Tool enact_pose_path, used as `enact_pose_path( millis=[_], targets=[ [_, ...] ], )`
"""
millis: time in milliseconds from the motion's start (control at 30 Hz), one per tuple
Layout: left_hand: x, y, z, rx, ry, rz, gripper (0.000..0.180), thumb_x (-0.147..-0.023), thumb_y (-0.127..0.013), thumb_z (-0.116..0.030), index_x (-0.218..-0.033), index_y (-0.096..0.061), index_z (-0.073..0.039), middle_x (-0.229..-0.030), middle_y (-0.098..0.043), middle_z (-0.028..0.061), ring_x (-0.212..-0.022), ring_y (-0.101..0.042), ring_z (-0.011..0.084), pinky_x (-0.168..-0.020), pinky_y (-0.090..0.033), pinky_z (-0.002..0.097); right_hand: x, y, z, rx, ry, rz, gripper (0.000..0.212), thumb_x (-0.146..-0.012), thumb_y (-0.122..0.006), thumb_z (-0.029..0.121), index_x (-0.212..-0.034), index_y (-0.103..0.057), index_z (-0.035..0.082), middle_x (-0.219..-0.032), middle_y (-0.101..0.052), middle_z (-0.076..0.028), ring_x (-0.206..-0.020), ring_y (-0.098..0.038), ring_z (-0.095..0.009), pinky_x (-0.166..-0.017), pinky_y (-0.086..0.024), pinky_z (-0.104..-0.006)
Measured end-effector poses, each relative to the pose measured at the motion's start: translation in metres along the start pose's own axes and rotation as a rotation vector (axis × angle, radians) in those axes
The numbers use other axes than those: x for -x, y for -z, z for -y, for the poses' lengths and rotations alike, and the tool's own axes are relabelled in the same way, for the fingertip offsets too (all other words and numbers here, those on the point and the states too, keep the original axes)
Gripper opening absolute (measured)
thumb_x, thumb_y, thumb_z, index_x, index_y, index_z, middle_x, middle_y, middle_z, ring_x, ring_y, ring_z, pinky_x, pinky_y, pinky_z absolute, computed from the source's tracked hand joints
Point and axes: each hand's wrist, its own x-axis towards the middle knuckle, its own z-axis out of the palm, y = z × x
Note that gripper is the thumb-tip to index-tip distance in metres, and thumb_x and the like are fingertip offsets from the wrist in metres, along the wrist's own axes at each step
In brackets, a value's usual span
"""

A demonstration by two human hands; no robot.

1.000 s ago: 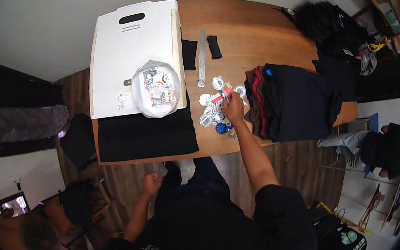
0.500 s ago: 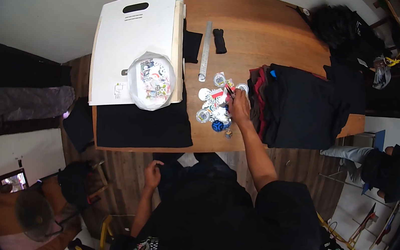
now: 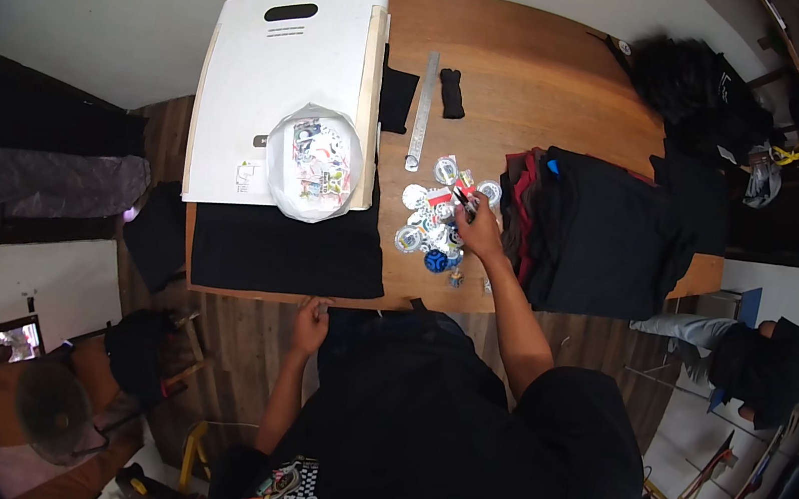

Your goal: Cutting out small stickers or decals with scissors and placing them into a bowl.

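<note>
My right hand (image 3: 480,232) is closed on a small dark pointed tool (image 3: 464,197); its exact kind is too small to tell. It hovers over or rests on a loose heap of round stickers (image 3: 423,220), several white and patterned. A blue patterned round piece (image 3: 435,260) lies at the heap's near side. My left hand (image 3: 311,327) has its fingers curled in at the table's front edge, just below a folded black cloth (image 3: 287,260); nothing shows in it. Left of the heap, a clear plastic bag of printed stickers (image 3: 315,166) sits on a white board (image 3: 288,63).
A stack of folded black and dark red garments (image 3: 603,236) stands right of the heap on the wooden table (image 3: 545,67). Behind lie a steel ruler (image 3: 423,111) and a black rolled cloth (image 3: 452,93). A dark bag (image 3: 693,86) is far right. Another person (image 3: 762,368) is at the right.
My left hand has come up to the table's front edge from below it. My right hand stays at the sticker heap with the dark tool. The whole view has shifted slightly.
</note>
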Motion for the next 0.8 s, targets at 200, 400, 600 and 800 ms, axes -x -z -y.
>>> enact_pose_path(
  millis=[200,400,600,800],
  targets=[
    [-0.011,-0.008,0.008,0.023,-0.057,-0.096,0.023,-0.081,-0.068,-0.001,-0.102,-0.067,-0.008,-0.094,-0.053,0.008,-0.085,-0.054,0.0221,-0.076,-0.048,0.0341,-0.023,-0.005,0.013,0.243,0.162,0.175,0.052,-0.084,-0.073,0.037,-0.13,-0.06,0.015,-0.086,-0.072,-0.016,-0.082,-0.071,-0.034,-0.075,-0.055,-0.0448],
    [-0.014,-0.012,0.009,-0.113,-0.012,-0.077,0.023,-0.078,-0.076,-0.011,-0.097,-0.064,-0.009,-0.094,-0.05,0.0091,-0.089,-0.052,0.0276,-0.082,-0.047,0.0396,-0.027,-0.029,-0.008,0.266,0.147,0.136,0.056,-0.083,-0.075,0.044,-0.133,-0.062,0.022,-0.086,-0.074,-0.014,-0.081,-0.072,-0.032,-0.075,-0.055,-0.0425],
    [-0.024,-0.011,0.001,-0.102,0.073,-0.005,0.024,-0.078,-0.078,-0.013,-0.096,-0.063,-0.01,-0.092,-0.049,0.0094,-0.088,-0.052,0.0273,-0.08,-0.047,0.0394,-0.026,-0.032,-0.012,0.19,0.115,0.116,0.044,-0.085,-0.076,0.038,-0.125,-0.067,0.022,-0.089,-0.074,-0.014,-0.085,-0.072,-0.032,-0.077,-0.055,-0.0429],
    [-0.024,-0.012,0.021,-0.097,0.007,-0.05,0.023,-0.08,-0.079,-0.016,-0.095,-0.063,-0.01,-0.089,-0.051,0.0088,-0.087,-0.052,0.0249,-0.076,-0.048,0.0382,-0.026,-0.019,0.016,0.133,0.108,0.145,0.042,-0.081,-0.078,0.034,-0.118,-0.066,0.02,-0.083,-0.072,-0.014,-0.083,-0.071,-0.034,-0.072,-0.054,-0.045]
  ],
)
